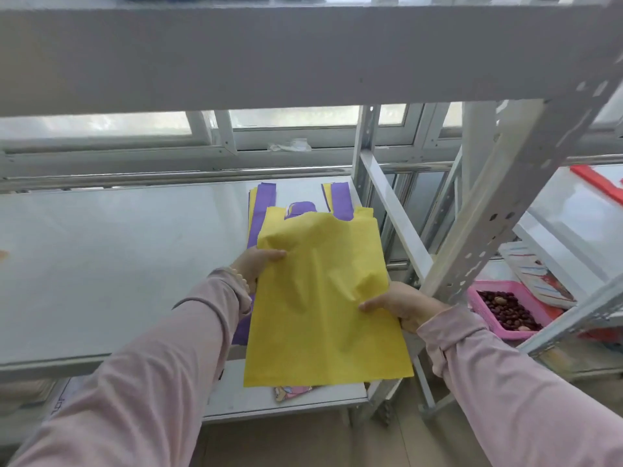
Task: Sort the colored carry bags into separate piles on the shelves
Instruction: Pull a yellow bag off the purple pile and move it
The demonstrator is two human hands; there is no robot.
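Gripping a yellow carry bag (pixel 323 298) from both sides, just above the right end of the white shelf (pixel 118 264), handles pointing toward the shelf's back edge. Pinching the bag's left edge with the left hand (pixel 256 264), thumb on top, fingers tucked underneath and out of sight. Pinching the right edge with the right hand (pixel 401 308) the same way, thumb laid across the creased fabric. Covering most of a pile of purple bags (pixel 340 200) lying flat on the shelf's right end, with only purple handles and a strip along the left side peeking out. Possibly yellow edges mixed into that pile, though too thin to tell surely. Overhanging the shelf's front edge with the bottom hem.

Below the shelf, on a lower board, a corner of a pink patterned bag (pixel 291 392). Right of the shelf, beyond its perforated upright (pixel 505 203), a pink basket (pixel 478 305) of dark red beans (pixel 509 311), and farther back on that side a red bag (pixel 600 183). Above the shelf, another white board (pixel 236 55) across the top. Pale pink sleeves on both arms, and a beaded bracelet (pixel 241 279) at the left wrist.
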